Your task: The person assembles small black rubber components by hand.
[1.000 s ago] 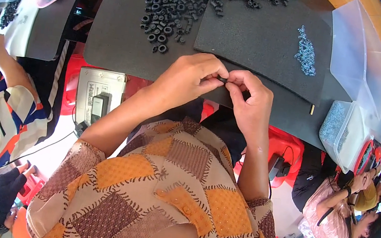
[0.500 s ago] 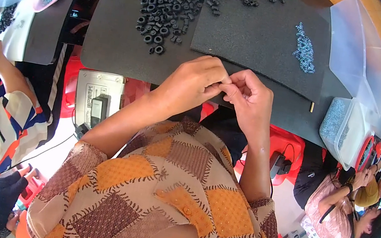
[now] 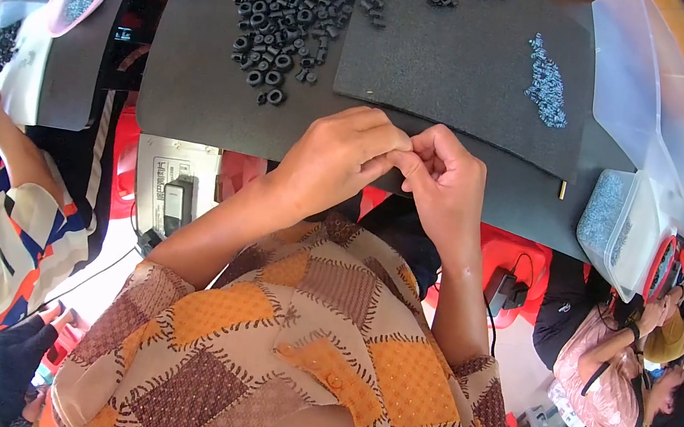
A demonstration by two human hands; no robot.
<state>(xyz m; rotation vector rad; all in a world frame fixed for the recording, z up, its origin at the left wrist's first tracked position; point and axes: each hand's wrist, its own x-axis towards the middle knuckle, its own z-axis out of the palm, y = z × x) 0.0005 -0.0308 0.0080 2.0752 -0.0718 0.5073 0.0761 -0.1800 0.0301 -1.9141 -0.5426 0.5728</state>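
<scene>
A dark foam mat covers your bench. Your left hand and right hand pinch together, contents hidden. Black rings lie at eleven o'clock, nearer your left.

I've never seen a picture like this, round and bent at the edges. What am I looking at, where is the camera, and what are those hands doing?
No machine here: a person wears a wide-angle camera on the head, looking down, so you see their own patchwork shirt and forearms coming up from below. The lens bends straight edges near the rim.

The left hand and right hand meet fingertip to fingertip at the near edge of a dark mat. They seem to pinch something tiny between them; it is too small to make out.

On the mat lies a heap of small black rings. A second dark sheet carries a little pile of bluish-grey bits. To the right stands a clear plastic tub holding more of them. Other people sit at either side.
</scene>
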